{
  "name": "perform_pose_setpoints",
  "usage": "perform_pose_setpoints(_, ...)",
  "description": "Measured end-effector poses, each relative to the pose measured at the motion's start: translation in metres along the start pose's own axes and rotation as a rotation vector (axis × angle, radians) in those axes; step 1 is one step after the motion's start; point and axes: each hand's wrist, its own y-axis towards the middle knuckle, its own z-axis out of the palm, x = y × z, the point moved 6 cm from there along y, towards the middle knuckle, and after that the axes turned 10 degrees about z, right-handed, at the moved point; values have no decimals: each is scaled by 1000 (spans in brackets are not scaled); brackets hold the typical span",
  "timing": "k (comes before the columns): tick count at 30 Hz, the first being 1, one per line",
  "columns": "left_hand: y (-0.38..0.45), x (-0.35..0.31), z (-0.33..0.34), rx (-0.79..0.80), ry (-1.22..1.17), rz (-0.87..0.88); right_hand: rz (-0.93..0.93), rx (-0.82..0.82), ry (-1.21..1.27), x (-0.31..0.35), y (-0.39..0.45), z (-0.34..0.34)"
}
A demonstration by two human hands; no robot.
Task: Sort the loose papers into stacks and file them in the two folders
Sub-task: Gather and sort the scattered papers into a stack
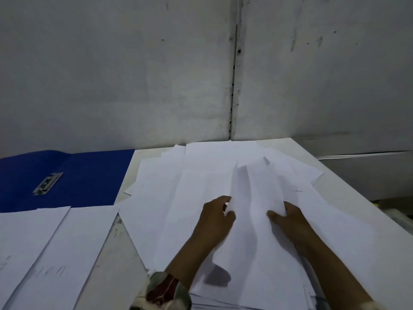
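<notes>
White sheet (257, 198) held raised and bowed above the loose papers (178, 198) spread over the table (125, 242). Left hand (215, 217) pinches its left edge, right hand (288, 217) its right. Open blue folder (89, 175) lies far left; two sheets (55, 242) lie below it

You can read no text here. The sheets at lower left (44, 253) carry faint grey marks, too blurred to make out.
</notes>
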Motion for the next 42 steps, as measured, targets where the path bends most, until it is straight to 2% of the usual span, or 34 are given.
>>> perform_pose_setpoints(3, -3, -10, 23, 45, -14, -20, 7, 40, 28, 3, -4, 6)
perform_pose_setpoints(9, -6, -31, 55, 141, -89, -84, 147, 202, 244, 3, -8, 10)
perform_pose_setpoints(12, -10, -34, 60, 157, -305, -211, 127, 260, 271, -3, 0, 11)
perform_pose_setpoints(14, -12, -35, 59, 167, -392, -288, 84, 244, 183, -6, 2, 12)
perform_pose_setpoints(17, -13, -30, 48, 106, -439, -315, 58, 196, 99, -9, 3, 11)
perform_pose_setpoints(21, -5, 1, -4, -182, -71, -226, 32, 189, 176, -6, 0, 5)
perform_pose_setpoints(24, -8, 28, -41, -307, 14, -321, -6, 195, 216, -3, 0, 1)
perform_pose_setpoints(26, -11, 43, -50, -296, -48, -407, -18, 214, 267, -1, 0, 1)
perform_pose_setpoints(29, -17, 55, -53, -291, -302, -515, -28, 270, 331, 3, 0, 7)
perform_pose_setpoints(32, -18, 58, -56, -269, -514, -507, -41, 286, 302, 8, 2, 14)
perform_pose_setpoints(38, -24, 69, -69, -255, -382, -443, -113, 228, 76, 24, 3, 35)
perform_pose_setpoints(42, -28, 85, -87, -284, -270, -457, -118, 279, 19, 33, 5, 56)
